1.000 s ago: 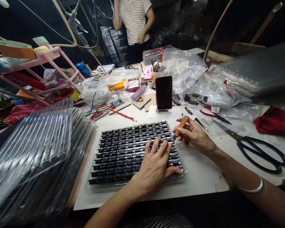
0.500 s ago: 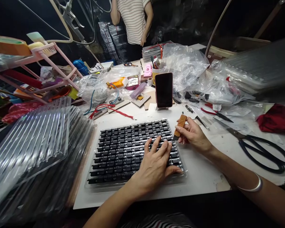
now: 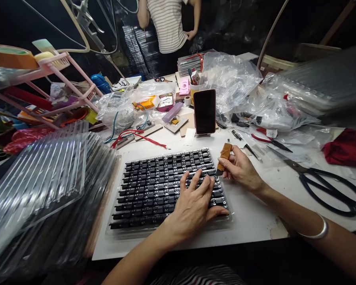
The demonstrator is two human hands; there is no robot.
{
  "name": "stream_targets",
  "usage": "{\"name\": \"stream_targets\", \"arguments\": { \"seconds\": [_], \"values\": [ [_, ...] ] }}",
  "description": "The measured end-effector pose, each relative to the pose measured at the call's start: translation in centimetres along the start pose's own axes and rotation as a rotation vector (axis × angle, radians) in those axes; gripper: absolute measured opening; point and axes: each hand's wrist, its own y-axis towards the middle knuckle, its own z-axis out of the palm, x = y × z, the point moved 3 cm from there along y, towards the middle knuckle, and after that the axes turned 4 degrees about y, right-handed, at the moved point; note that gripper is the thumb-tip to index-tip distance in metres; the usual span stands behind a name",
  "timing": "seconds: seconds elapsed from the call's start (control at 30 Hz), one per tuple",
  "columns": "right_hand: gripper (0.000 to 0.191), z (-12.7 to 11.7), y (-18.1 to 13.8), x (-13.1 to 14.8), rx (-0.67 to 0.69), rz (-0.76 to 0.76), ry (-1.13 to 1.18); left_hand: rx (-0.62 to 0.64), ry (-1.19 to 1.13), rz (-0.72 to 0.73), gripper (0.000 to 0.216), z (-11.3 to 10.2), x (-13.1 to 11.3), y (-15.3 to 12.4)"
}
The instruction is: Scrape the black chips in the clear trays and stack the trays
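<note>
Head view, left fingers (image 3: 195, 179) spread on one tray (image 3: 136, 232), right fingers (image 3: 226, 163) pinching one brown tool (image 3: 225, 153)

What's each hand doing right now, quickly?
Left hand: open and spread, resting on the rows of black parts.
Right hand: closed, holding a brown-handled tool.

The left hand (image 3: 192, 208) lies spread over rows of black circuit boards (image 3: 151, 188) in a clear tray (image 3: 127, 232); the right hand (image 3: 239, 167) pinches a tan-handled tool (image 3: 224, 155) at the tray's right edge. A phone (image 3: 205, 111) stands upright beyond, and dark-handled scissors (image 3: 307, 173) lie to the right
</note>
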Motion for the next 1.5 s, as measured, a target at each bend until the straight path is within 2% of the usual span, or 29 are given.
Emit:
{"name": "stream_targets", "arguments": {
  "seconds": [0.13, 0.37, 0.63, 0.73, 0.83, 0.93, 1.13, 1.5],
  "values": [
    [0.041, -0.1, -0.1, 0.0, -0.013, 0.030, 0.094, -0.001, 0.001, 0.002, 0.067, -0.1, 0.0, 0.1],
    [0.042, 0.1, -0.1, -0.5, 0.000, 0.045, 0.095, -0.015, -0.012, -0.018, 0.067, -0.2, 0.1, 0.1],
    [0.043, 0.0, -0.1, -0.4, 0.017, 0.068, 0.118, 0.026, -0.022, -0.003, 0.064, -0.4, 0.0, 0.9],
    [0.038, 0.2, -0.2, -0.1, 0.068, 0.020, 0.087, 0.028, -0.024, -0.009, 0.064, -0.5, -0.1, 0.9],
    [0.037, -0.1, -0.3, 0.4, 0.001, -0.058, 0.016, 0.015, -0.013, -0.002, 0.066, -0.4, -0.2, 0.8],
    [0.048, -0.2, -0.5, 0.9, -0.074, -0.088, 0.009, 0.003, -0.005, 0.004, 0.068, -0.4, -0.3, 0.7],
    [0.070, 0.8, -1.0, 1.3, 0.017, -0.164, -0.057, 0.012, -0.007, 0.001, 0.067, -0.6, -0.4, 0.8],
    [0.061, 1.3, -1.1, 1.4, 0.087, -0.243, -0.204, 0.008, -0.042, 0.002, 0.067, -0.6, -0.4, 0.7]
  ]
}}
